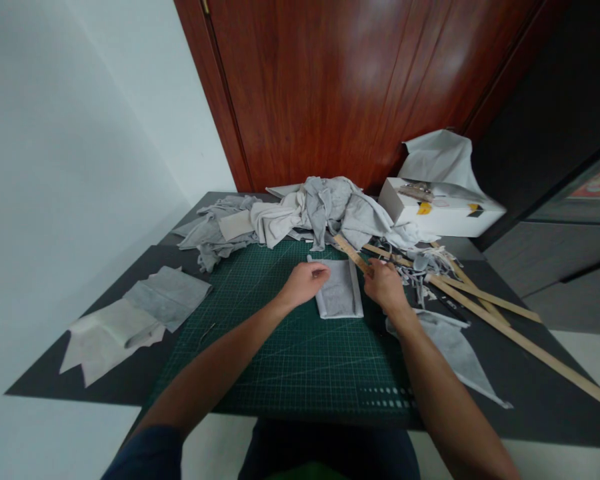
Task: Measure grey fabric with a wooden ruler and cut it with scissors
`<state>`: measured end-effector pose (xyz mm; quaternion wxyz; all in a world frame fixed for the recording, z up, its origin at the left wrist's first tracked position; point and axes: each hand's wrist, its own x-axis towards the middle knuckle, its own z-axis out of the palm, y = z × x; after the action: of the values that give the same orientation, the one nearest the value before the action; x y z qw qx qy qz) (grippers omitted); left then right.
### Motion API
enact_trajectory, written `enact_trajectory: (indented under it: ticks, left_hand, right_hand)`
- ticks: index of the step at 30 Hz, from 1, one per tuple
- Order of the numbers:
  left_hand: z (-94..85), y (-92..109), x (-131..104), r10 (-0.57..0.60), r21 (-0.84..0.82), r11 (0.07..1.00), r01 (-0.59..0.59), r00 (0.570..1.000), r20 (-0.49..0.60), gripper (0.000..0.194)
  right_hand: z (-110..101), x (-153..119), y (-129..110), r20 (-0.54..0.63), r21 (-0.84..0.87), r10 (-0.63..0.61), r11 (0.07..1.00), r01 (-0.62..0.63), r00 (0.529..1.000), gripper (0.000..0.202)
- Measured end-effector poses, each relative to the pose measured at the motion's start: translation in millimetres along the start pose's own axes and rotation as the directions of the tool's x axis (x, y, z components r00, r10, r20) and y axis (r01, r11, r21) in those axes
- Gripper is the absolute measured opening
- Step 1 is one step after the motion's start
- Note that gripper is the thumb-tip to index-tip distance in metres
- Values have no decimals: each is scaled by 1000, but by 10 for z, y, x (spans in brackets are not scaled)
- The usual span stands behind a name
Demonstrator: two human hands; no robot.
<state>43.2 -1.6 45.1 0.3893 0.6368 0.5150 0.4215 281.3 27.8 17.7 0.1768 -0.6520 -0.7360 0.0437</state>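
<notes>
A grey piece of leather or cloth (339, 290) lies on the green cutting mat (280, 360), its side edges folded or rolled into narrow strips. My left hand (304, 283) rests over its left edge with the fingers curled together. Whatever those fingertips hold, if anything, is hidden. Just off the piece's right edge, my right hand (384, 285) grips a wooden ruler (351, 252), which slants up and left across the piece's top right corner.
A heap of grey and cream material (325, 210) spans the back. Wooden strips (515, 340) and thin scraps (433, 260) lie at right, near a white box (445, 217). Folded pieces (170, 293) lie left. A small thin tool (207, 331) sits on the mat.
</notes>
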Motion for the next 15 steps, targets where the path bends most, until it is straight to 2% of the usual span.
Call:
enact_trajectory:
  ticks: [2, 4, 5, 7, 10, 15]
  left_hand:
    - [184, -6, 127, -215, -240, 950, 199, 976, -42, 18]
    - [337, -38, 244, -435, -453, 818, 355, 896, -83, 34]
    - [396, -57, 291, -470, -475, 794, 378, 878, -86, 38]
    - [472, -91, 357, -508, -509, 760, 405, 858, -74, 35]
    - [508, -118, 392, -508, -543, 735, 407, 860, -43, 19]
    - [491, -112, 376, -503, -590, 712, 381, 863, -50, 8]
  right_hand:
    - [19, -42, -93, 58, 4, -67, 998, 67, 996, 50]
    - [35, -73, -166, 98, 15, -104, 995, 103, 990, 52]
    - [40, -83, -194, 103, 23, -112, 994, 111, 988, 52]
    - [45, -97, -234, 95, 46, -126, 991, 122, 987, 54]
    - [31, -109, -264, 99, 71, -163, 985, 157, 982, 54]
    - [-53, -142, -239, 196, -20, -233, 970, 242, 952, 49]
